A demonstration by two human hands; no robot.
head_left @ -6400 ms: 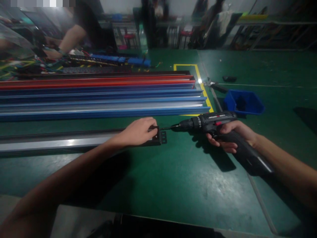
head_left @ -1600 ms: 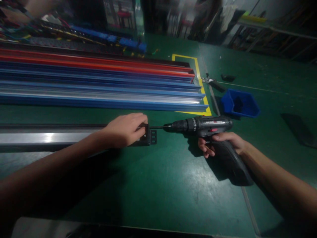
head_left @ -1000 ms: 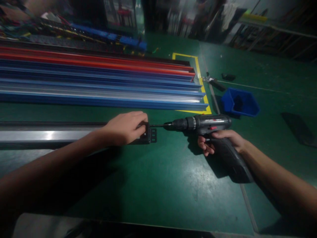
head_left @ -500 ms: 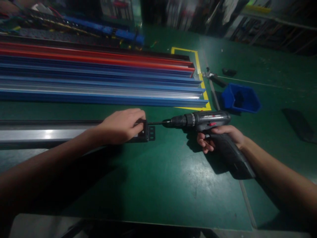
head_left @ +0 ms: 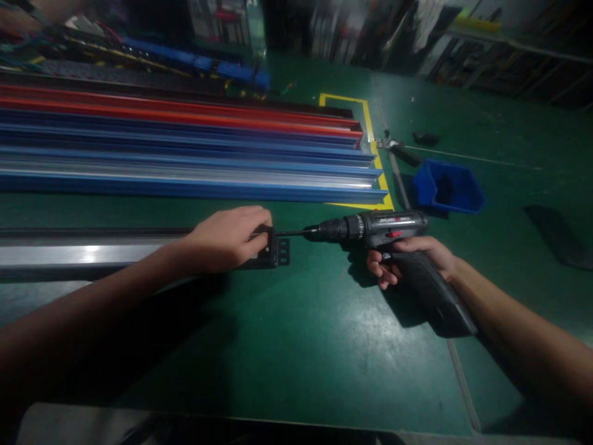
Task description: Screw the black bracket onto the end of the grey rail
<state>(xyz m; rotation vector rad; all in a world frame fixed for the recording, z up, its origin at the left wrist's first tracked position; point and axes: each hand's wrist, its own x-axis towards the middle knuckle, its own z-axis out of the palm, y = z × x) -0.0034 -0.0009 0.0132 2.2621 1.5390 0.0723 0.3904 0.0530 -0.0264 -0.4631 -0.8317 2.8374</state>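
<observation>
My left hand (head_left: pixel 231 239) is closed over the right end of a long metal profile (head_left: pixel 92 254), with fingers bent around its black end cap (head_left: pixel 274 248). A small slotted bracket (head_left: pixel 284 251) sticks out from that cap. In my right hand (head_left: pixel 417 256) is a black cordless drill (head_left: pixel 396 224), gripped by its handle and pointing left. Its long thin bit (head_left: pixel 291 233) reaches the upper part of the end cap. The screw at the bit's tip, if there is one, cannot be made out.
Blue profiles (head_left: pixel 194 185) and a red profile (head_left: pixel 185 110) lie behind, ending at yellow tape (head_left: pixel 369 114). At the right are a blue bin (head_left: pixel 447 185), pliers (head_left: pixel 398 150) and a dark flat object (head_left: pixel 556 235). A person's hand (head_left: pixel 18 21) shows at the far left.
The whole view has shifted slightly. Both hands, the drill and the profile keep the same positions relative to each other.
</observation>
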